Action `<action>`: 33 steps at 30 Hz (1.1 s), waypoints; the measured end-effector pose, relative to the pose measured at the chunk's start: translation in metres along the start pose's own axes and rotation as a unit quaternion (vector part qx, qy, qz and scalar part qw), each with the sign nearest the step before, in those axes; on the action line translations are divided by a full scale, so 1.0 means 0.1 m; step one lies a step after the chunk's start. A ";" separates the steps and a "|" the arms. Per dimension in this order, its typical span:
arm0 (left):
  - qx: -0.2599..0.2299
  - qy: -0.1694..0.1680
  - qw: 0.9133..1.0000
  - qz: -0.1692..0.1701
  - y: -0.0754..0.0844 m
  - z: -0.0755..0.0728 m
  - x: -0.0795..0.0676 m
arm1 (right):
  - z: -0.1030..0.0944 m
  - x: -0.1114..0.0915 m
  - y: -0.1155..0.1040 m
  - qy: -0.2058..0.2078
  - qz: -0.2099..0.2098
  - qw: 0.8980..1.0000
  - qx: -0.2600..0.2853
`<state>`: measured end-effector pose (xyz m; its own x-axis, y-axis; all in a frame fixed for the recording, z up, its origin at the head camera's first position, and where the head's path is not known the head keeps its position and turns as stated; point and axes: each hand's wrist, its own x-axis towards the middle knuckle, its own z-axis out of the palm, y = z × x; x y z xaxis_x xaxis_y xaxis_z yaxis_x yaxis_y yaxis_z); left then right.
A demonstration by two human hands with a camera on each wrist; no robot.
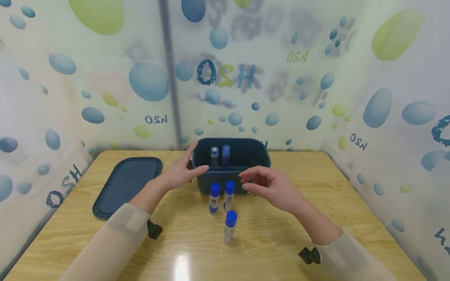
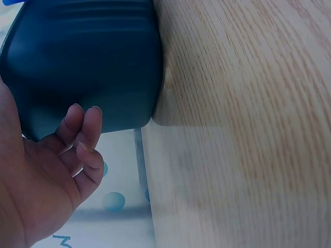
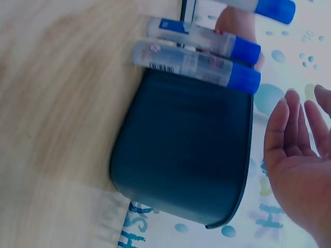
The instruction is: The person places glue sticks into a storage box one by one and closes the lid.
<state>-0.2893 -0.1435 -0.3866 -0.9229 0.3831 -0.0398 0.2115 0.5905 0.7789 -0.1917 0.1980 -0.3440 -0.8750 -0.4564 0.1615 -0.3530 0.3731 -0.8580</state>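
Observation:
A dark blue plastic bin [image 1: 214, 181] stands at the back of the table. Two glue sticks, one with a clear cap [image 1: 214, 152] and one with a blue cap [image 1: 226, 156], stand inside at its left. My left hand [image 1: 177, 169] rests at the bin's left end, index finger along the rim, thumb over the front corner; the left wrist view shows its other fingers loosely bent. In front, three blue-capped glue sticks [image 1: 214, 199] [image 1: 228, 197] [image 1: 230, 227] stand upright. My right hand [image 1: 272, 187] hovers by the bin's front right, fingers loosely bent, holding nothing.
A dark blue lid [image 1: 130, 185] lies flat on the wooden table [image 1: 281, 249], left of the bin. Patterned cloth walls [image 1: 225, 109] rise behind the table and along both sides.

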 end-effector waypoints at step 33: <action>0.007 0.005 1.000 -0.001 -0.01 0.01 0.00 | 0.39 -0.20 0.18 -0.174 -0.003 0.983 0.053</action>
<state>-0.2893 -0.1438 -0.3879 -0.9264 0.3748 -0.0362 0.2135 0.6021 0.7693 -0.1676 0.1820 -0.3815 -0.7005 -0.7136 0.0068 -0.3057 0.2915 -0.9064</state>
